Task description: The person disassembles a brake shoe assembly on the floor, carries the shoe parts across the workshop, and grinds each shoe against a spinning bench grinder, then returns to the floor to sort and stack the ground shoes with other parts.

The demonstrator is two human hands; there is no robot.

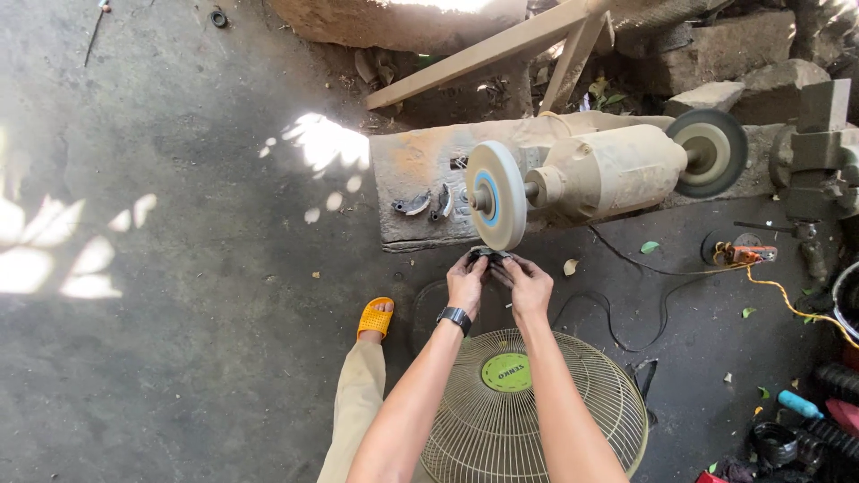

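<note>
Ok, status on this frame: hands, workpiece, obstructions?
Left hand and right hand both grip a small dark part, against the grinding wheel. Fan below the arms.

Grey concrete floor (179, 358) (sun-dappled), rubble stones (743, 54), slanted timber beam (483, 54) behind.

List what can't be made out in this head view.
- Small dark part at the white grinding wheel: shape hidden by left hand and right hand.
- Wheel-to-part contact: too small to tell.
- Round wire-grille fan: covered by forearms, cut by bottom edge.
</note>
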